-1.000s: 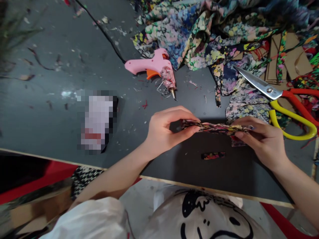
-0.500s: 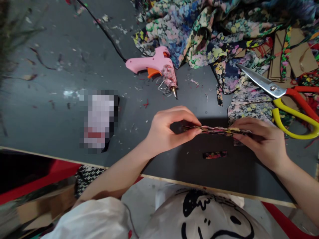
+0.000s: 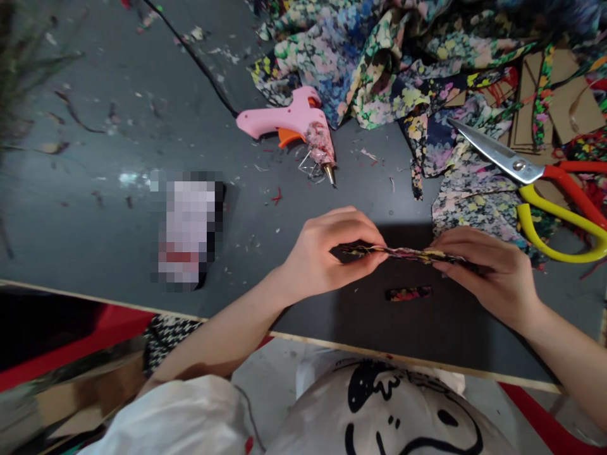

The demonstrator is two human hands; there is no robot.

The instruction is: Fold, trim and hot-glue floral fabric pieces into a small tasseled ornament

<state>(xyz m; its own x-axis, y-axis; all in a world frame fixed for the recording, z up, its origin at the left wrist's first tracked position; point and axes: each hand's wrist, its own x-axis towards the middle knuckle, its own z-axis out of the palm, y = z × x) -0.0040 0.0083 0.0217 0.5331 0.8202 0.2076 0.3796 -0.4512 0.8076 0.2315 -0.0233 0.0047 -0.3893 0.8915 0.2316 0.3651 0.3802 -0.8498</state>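
While the left hand (image 3: 313, 259) pinches one end of a floral fabric strip (image 3: 410, 254) right of the frame's centre, the right hand (image 3: 497, 272) grips the other, so the step in hand looks like straightening or shaping it. Any next move probably calls for steady, level pinches, clear of the small strip (image 3: 409, 294) just below; the glue gun (image 3: 279, 119), upper centre, lies untouched.

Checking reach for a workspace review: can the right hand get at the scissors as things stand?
Probably yes: the scissors lie close beyond the right hand, with nothing visible between. But that hand is pinching the cloth strip, so it'd likely need to let go first.
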